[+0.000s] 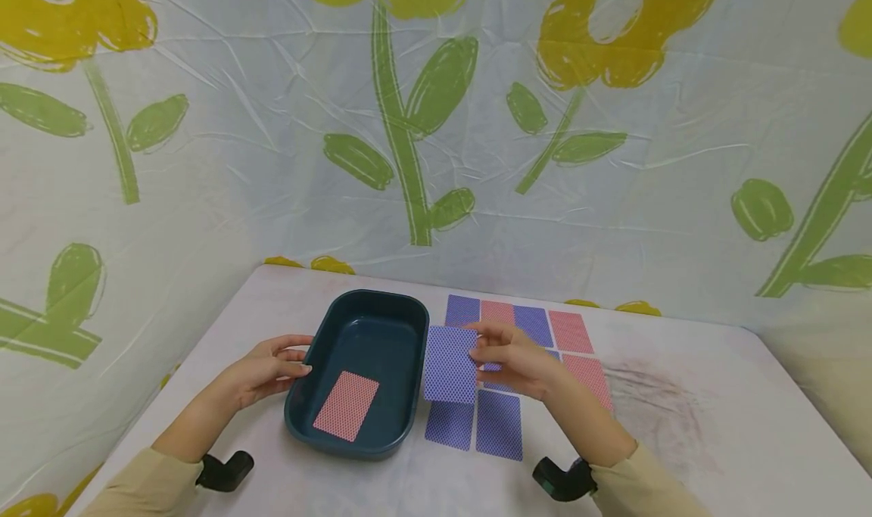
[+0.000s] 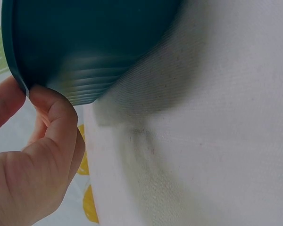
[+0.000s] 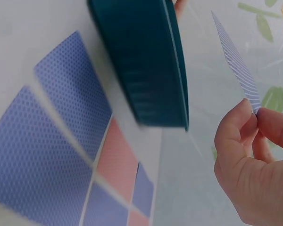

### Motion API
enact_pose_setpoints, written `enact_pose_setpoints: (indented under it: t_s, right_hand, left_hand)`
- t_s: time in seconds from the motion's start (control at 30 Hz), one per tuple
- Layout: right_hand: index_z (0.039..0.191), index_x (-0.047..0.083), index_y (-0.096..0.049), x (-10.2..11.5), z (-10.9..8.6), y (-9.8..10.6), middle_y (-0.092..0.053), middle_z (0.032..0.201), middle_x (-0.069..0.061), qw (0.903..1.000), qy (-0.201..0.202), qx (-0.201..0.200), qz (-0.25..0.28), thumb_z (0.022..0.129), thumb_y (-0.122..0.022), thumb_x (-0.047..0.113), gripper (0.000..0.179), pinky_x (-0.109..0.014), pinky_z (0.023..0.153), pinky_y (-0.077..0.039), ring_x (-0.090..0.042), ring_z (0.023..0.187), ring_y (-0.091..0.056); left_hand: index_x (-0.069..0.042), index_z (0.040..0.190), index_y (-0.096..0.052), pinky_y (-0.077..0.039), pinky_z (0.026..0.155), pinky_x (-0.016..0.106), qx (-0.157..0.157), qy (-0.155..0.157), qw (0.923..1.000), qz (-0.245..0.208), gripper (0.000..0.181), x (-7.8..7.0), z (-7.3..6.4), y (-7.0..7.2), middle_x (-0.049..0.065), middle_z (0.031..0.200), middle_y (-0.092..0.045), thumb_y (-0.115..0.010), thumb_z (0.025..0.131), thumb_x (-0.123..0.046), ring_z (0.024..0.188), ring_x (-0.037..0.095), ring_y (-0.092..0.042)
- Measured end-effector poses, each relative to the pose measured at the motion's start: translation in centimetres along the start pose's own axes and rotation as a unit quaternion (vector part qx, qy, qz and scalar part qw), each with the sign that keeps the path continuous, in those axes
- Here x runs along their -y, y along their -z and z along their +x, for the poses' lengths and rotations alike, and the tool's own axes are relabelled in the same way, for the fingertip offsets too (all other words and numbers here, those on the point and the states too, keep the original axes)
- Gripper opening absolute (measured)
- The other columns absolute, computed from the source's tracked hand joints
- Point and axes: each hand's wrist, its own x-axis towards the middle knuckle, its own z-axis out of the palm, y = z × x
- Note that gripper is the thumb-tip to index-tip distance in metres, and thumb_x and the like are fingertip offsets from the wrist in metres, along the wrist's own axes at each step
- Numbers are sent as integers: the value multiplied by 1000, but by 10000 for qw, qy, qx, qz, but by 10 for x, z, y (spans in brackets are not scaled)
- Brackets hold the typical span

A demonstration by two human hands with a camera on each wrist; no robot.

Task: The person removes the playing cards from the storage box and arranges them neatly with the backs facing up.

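On the left of the head view, my left hand (image 1: 267,369) pinches the rim of a dark teal bin (image 1: 371,335) between thumb and fingers. The left wrist view shows the same hand (image 2: 42,157) at the bin's edge (image 2: 10,52). One red-backed playing card (image 1: 346,406) lies inside, near the front. Just right of the bin, my right hand (image 1: 514,362) pinches a blue-backed playing card (image 1: 450,364) by its right edge, raised above the cards on the table. In the right wrist view that card (image 3: 236,63) appears almost edge-on, over the thumb and fingertips.
Several blue-backed and red-backed cards lie in rows right of the bin, including a blue card (image 1: 499,425) in front and a red card (image 1: 571,331) at the back. My right arm partly covers them. Behind the white table (image 1: 681,396) hangs a flower-printed cloth (image 1: 286,161).
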Motion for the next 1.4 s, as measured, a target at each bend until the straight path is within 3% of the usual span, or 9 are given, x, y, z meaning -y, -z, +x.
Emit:
enact_pose_setpoints:
  t_s: [0.23, 0.53, 0.83, 1.4]
  right_hand:
    - [122, 5, -54, -7, -19, 26, -48, 85, -1, 9998, -68, -53, 154, 90, -52, -2, 33, -26, 71, -49, -15, 82, -53]
    - [127, 3, -50, -14, -39, 50, -51, 92, -3, 9994, -253, -200, 111, 91, -54, 3, 36, -25, 70, -47, -17, 85, -53]
    - [112, 15, -61, -25, -53, 68, -55, 91, -1, 9993, -264, -110, 259, 91, -53, 4, 25, -25, 71, -47, -13, 81, -53]
    - [107, 22, -63, -56, -81, 111, -50, 86, 4, 9978, -640, -117, 155, 90, -52, 2, 29, -24, 70, -46, -10, 79, -51]
  left_hand:
    - [5, 140, -30, -49, 75, 28, 24, -20, 10000, -28, 62, -1, -2, -2, 14, 106, -51, -60, 86, -1, 88, 20, -56]
    - [6, 140, -29, -49, 73, 27, 72, -30, 9999, -81, 64, -1, -2, -3, 11, 103, -51, -61, 86, 0, 86, 17, -56]
    - [6, 140, -29, -49, 74, 27, 55, -35, 9999, -110, 63, -1, -2, -3, 12, 104, -51, -61, 86, 0, 86, 17, -56]
    - [5, 141, -29, -49, 75, 28, 104, -19, 9999, -45, 64, 1, 1, -2, 13, 108, -50, -61, 86, -1, 88, 17, -55]
